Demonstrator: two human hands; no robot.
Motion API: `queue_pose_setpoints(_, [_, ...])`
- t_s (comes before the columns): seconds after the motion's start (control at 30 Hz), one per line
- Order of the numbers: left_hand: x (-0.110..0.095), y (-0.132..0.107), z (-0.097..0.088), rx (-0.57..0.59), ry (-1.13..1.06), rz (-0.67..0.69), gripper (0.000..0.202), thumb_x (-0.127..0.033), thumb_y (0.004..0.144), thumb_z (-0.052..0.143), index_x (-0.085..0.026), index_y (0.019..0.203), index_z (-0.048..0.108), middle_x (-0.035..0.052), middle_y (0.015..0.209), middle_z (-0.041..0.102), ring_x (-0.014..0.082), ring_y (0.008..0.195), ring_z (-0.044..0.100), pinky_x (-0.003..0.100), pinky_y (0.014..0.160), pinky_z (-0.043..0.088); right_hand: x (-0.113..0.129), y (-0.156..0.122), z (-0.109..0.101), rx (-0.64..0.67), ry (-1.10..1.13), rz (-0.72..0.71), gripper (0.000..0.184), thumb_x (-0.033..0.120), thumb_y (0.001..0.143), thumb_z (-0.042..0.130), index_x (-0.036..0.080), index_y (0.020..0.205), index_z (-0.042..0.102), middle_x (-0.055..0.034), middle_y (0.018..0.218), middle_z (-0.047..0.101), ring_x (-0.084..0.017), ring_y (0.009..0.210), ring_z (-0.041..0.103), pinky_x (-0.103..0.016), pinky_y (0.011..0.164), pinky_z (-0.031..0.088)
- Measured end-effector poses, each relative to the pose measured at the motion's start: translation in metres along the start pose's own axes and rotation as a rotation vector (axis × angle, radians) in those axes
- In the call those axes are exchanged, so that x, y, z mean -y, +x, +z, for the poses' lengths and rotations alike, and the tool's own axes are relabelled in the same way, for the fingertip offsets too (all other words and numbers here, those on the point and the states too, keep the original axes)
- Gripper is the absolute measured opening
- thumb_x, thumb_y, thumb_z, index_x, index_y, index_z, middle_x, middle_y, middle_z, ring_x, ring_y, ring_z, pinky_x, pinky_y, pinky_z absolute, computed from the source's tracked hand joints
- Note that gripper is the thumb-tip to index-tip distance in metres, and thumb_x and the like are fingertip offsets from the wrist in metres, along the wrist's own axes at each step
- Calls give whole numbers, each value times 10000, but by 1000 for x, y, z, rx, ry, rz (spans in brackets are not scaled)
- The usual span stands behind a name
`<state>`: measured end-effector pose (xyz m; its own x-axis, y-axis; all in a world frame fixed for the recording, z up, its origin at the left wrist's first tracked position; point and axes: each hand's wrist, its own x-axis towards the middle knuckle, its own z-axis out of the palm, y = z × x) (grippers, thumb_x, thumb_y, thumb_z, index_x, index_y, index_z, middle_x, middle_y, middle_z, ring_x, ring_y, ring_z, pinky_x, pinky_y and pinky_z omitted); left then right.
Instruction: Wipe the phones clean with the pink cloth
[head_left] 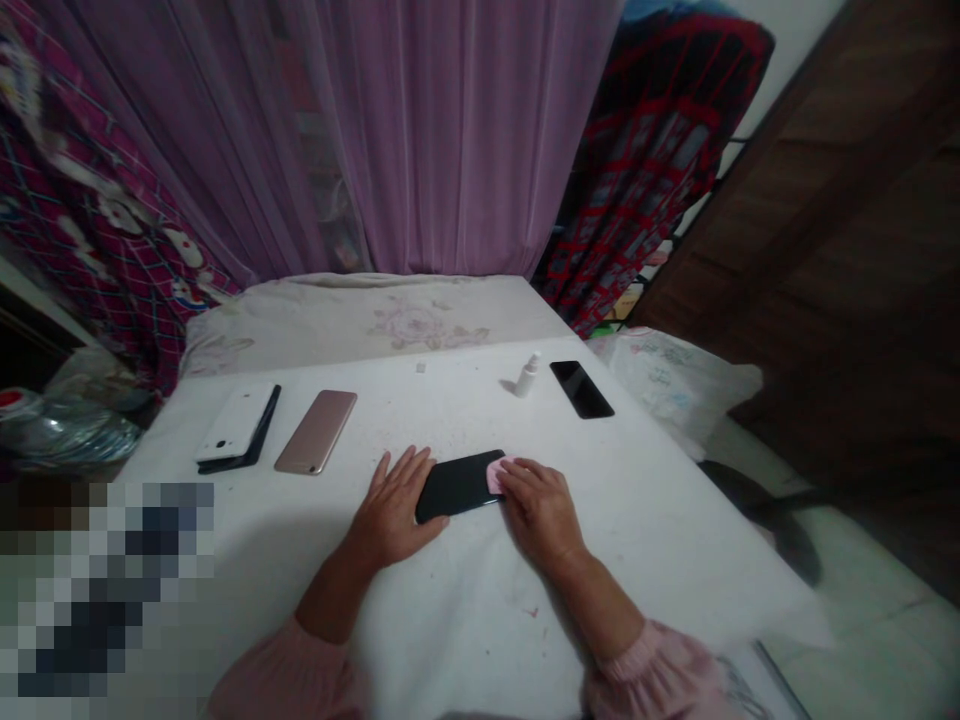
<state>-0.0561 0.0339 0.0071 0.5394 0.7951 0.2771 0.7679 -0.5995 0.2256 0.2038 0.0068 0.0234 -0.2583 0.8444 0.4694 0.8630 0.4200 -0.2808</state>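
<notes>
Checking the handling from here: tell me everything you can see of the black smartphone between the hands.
The black smartphone lies flat on the white-covered table, slightly angled, its long edges running sideways. Its upper face looks smooth, dark and unlit, with no buttons visible. The left hand touches its left end; a pink cloth, under the right hand, touches its right end.

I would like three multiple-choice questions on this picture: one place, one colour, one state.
1. Where is the pink cloth?
A) under the right hand
B) beside the spray bottle
C) on the floor

2. What colour is the phone beside the white case?
A) green
B) rose gold
C) red

3. How does the black phone lie?
A) upright
B) in the air
C) flat on the table

1 A: the cloth shows beneath its fingers.
2 B: its back looks pinkish.
3 C: it rests flat, under the left hand.
</notes>
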Motion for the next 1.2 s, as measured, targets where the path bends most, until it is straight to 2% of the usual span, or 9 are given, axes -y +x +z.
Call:
queue_pose_setpoints(0.13, [0, -1, 1, -37, 3, 37, 702, -497, 887, 515, -138, 1463, 333, 164, 1480, 443, 320, 1405, 344, 537, 1180, 141, 22, 5, 11, 55, -45, 19, 362, 272, 950, 491, 153, 1277, 594, -123, 1360, 576, -281, 1276, 489, -451, 994, 369])
queue_pose_setpoints(0.27, [0, 0, -1, 4, 11, 14, 708, -521, 892, 510, -156, 1471, 329, 155, 1490, 431, 317, 1406, 342, 538, 1178, 148, 46, 7, 13, 179, 17, -102, 488, 374, 945, 515, 150, 1378, 503, -143, 1436, 493, -285, 1360, 398, -492, 1108, 269])
queue_pose_setpoints(0.37, [0, 2, -3, 80, 13, -29, 722, -533, 888, 515, -166, 1479, 320, 140, 1509, 404, 304, 1420, 317, 526, 1179, 150, 44, 1, 6, 199, 21, -114, 481, 377, 957, 495, 167, 1390, 490, -143, 1443, 484, -284, 1367, 394, -530, 1134, 221])
queue_pose_setpoints(0.6, [4, 6, -5, 145, 5, -54, 720, -539, 895, 514, -220, 1499, 289, 105, 1537, 367, 288, 1444, 262, 524, 1180, 128, 26, 4, 7, 130, -72, 78, 453, 353, 963, 475, 140, 1361, 518, -179, 1442, 475, -329, 1352, 409, -594, 1108, 228])
queue_pose_setpoints(0.83, [-3, 9, -12, 169, 13, -87, 716, -531, 900, 503, -169, 1486, 307, 123, 1533, 366, 287, 1444, 261, 529, 1177, 142, 36, 9, 11, 147, -22, -44, 471, 362, 957, 490, 130, 1366, 512, -162, 1441, 483, -304, 1353, 405, -543, 1126, 230])
queue_pose_setpoints(0.93, [-4, 9, -13, 167, 15, -90, 711, -525, 896, 512, -171, 1480, 315, 124, 1530, 372, 287, 1440, 272, 529, 1173, 158, 29, 4, 8, 109, -13, -37, 355, 301, 956, 495, 184, 1274, 601, -126, 1364, 571, -279, 1289, 474, -520, 1102, 268])
queue_pose_setpoints(1.03, [-3, 9, -11, 152, 16, -83, 705, -510, 893, 519, -186, 1482, 307, 121, 1529, 378, 283, 1438, 278, 525, 1172, 165, 20, 7, 7, 41, 25, 24, 205, 258, 923, 557, 231, 1057, 710, -81, 1182, 690, -245, 1114, 580, -433, 996, 378])
queue_pose_setpoints(1.13, [-1, 8, -9, 138, 14, -75, 702, -501, 891, 523, -197, 1484, 303, 118, 1525, 387, 281, 1435, 285, 521, 1173, 165, 19, 16, 5, 10, 65, 62, 117, 297, 878, 633, 232, 889, 729, -58, 1029, 730, -233, 978, 604, -382, 902, 407])
queue_pose_setpoints(1.2, [-2, 8, -9, 132, 13, -73, 704, -499, 888, 524, -192, 1483, 303, 118, 1523, 390, 281, 1435, 286, 519, 1176, 161, 22, 21, 4, 16, 79, 86, 132, 329, 867, 646, 218, 888, 714, -57, 965, 725, -226, 912, 604, -365, 864, 411])
